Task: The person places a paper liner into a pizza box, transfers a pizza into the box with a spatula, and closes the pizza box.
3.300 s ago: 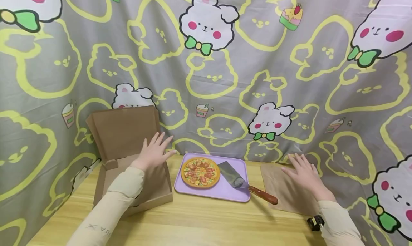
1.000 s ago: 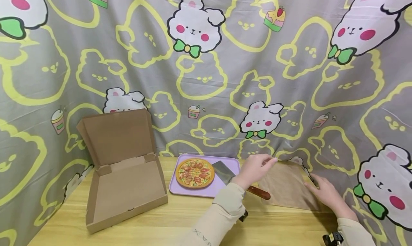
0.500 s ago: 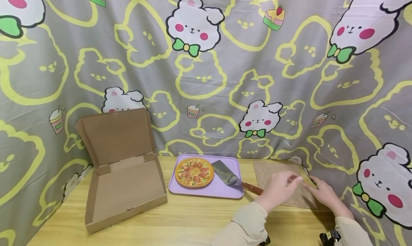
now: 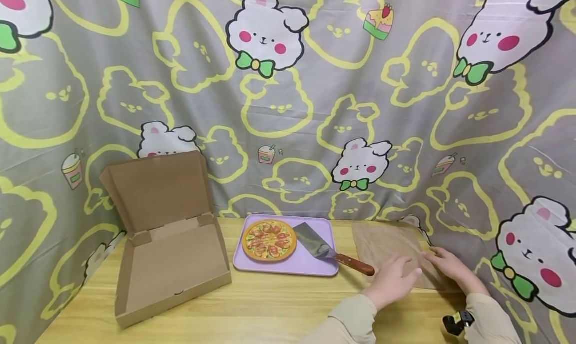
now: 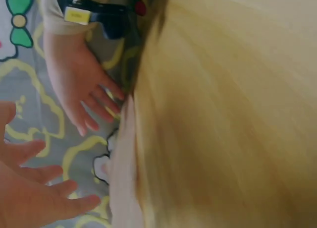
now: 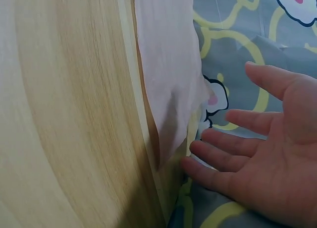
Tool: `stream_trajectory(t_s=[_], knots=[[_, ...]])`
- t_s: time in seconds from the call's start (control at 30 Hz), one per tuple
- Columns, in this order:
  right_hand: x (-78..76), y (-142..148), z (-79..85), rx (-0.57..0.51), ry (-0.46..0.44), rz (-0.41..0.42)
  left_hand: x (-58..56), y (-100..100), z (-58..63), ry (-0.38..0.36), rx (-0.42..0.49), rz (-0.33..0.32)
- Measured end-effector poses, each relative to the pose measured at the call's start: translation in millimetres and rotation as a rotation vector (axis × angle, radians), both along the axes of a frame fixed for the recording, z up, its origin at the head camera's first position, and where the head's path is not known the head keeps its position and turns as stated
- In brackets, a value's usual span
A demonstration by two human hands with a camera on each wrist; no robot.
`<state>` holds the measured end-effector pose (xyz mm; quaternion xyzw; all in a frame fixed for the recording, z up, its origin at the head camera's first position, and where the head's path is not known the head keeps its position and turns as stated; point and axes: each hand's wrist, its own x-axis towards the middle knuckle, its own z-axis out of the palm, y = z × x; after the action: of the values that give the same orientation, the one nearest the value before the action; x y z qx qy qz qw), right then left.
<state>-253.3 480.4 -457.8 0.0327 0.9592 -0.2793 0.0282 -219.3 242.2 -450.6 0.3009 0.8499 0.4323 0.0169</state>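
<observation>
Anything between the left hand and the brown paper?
Nothing visible: in the head view, the left hand is over the near part of the brown paper. The spatula handle is beside the hand, not between them.

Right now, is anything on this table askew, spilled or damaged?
Nothing looks spilled or damaged. Mildly askew: the spatula lies slantwise, its wooden handle jutting past the rim of the purple tray, and the open cardboard box is angled to the tray. The brown sheet also looks slightly wrinkled.
</observation>
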Motion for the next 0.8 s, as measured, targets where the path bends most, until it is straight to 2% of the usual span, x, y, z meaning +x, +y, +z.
stream_trajectory(t_s=[0.17,0.3,0.47,0.57,0.8], knots=[[-1.6,0,-2.1,-0.034,-0.038,-0.006,-1.6,-3,-6.8,-0.155,-0.055,0.052],[-1.9,0,-3.7,-0.056,-0.081,-0.018,-3.5,-2,-11.3,-0.25,-0.068,0.132],[-3.4,0,-5.6,-0.065,-0.112,-0.032,-6.0,1,-18.2,-0.294,-0.051,0.201],[-4.2,0,-5.8,-0.071,-0.113,-0.037,-7.3,2,-21.5,-0.328,0.0,0.232],[-4.0,-1,-5.2,-0.156,-0.129,-0.076,-6.2,2,-24.1,-0.345,0.105,0.253]])
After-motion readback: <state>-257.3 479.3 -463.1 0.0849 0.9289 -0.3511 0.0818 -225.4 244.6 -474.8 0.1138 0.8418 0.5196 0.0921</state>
